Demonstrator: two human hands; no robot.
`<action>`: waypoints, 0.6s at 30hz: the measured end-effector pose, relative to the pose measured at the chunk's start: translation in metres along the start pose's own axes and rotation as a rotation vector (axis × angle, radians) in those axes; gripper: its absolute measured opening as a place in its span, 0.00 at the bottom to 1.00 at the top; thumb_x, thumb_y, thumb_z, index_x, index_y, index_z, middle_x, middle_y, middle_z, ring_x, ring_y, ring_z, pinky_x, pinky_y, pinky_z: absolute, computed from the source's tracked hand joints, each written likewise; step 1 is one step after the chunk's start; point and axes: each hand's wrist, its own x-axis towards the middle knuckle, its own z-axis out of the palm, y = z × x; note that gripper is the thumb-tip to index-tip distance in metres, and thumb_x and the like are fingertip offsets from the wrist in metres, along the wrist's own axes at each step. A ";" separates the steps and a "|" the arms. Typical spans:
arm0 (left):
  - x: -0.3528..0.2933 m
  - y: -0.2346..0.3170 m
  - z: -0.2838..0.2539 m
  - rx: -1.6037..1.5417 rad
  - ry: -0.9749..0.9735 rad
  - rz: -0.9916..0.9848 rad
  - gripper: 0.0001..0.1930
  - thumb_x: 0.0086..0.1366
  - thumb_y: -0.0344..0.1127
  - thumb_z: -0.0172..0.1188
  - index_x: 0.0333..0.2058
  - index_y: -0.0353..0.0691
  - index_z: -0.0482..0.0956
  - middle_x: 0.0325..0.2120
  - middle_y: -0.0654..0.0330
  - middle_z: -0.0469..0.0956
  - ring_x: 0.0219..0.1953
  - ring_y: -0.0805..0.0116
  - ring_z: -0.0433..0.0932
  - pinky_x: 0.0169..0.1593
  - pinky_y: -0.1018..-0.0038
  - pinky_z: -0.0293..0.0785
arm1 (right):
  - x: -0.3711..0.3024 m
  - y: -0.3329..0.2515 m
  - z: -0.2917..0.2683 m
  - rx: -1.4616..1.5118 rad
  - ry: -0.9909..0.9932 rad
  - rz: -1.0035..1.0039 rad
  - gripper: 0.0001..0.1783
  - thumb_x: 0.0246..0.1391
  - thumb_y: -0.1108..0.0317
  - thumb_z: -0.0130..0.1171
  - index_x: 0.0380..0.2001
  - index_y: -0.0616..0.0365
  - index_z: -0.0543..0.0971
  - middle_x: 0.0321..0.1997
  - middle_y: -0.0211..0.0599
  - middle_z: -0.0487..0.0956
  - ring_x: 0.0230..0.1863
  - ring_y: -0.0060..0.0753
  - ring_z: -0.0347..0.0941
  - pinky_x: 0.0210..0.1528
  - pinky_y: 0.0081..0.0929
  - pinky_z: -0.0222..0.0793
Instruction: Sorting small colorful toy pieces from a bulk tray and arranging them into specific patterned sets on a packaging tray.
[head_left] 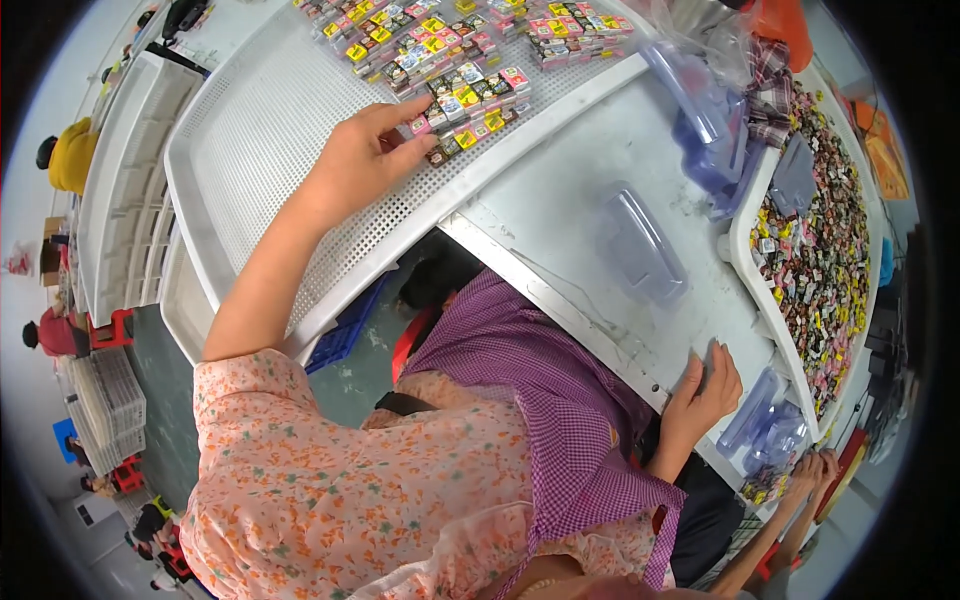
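Observation:
On a white perforated tray [260, 110] my left hand [365, 160] reaches forward, its thumb and fingers pinching the near-left end of a clear pack of small wrapped pieces [475, 110]. The pieces are yellow, pink, black and white, set in tight rows. More such packs [425, 40] stand just beyond it on the tray. My right hand [705, 390] rests at the table's near edge with its fingers apart and nothing in it. An upturned clear plastic container [640, 245] lies on the metal table [560, 200], forward of that hand.
Heaps of loose wrapped pieces [820, 260] fill a white-rimmed bin on the right, with a bluish scoop [793, 178] on top. Stacked clear containers [700, 110] stand beside it. Another person's hands [815, 475] are at the lower right. White trays [130, 190] are stacked at left.

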 end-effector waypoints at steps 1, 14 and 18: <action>0.000 -0.001 0.000 -0.002 -0.001 -0.003 0.23 0.59 0.38 0.64 0.53 0.40 0.75 0.32 0.55 0.76 0.30 0.72 0.72 0.36 0.76 0.72 | 0.000 0.001 0.000 -0.001 -0.003 -0.002 0.18 0.60 0.64 0.52 0.51 0.58 0.75 0.53 0.42 0.75 0.55 0.45 0.66 0.59 0.40 0.54; -0.002 0.002 0.004 0.123 0.045 0.082 0.27 0.58 0.36 0.66 0.57 0.43 0.72 0.35 0.62 0.75 0.30 0.78 0.71 0.37 0.81 0.71 | -0.001 0.001 0.001 -0.030 -0.028 0.019 0.17 0.60 0.63 0.52 0.50 0.57 0.75 0.54 0.42 0.74 0.56 0.45 0.64 0.60 0.40 0.52; 0.001 0.002 0.003 0.084 0.017 -0.027 0.27 0.58 0.35 0.67 0.56 0.42 0.73 0.36 0.60 0.76 0.30 0.78 0.71 0.37 0.81 0.72 | -0.001 0.002 0.002 -0.019 -0.032 0.024 0.17 0.60 0.63 0.53 0.50 0.57 0.76 0.54 0.42 0.74 0.56 0.45 0.64 0.60 0.40 0.52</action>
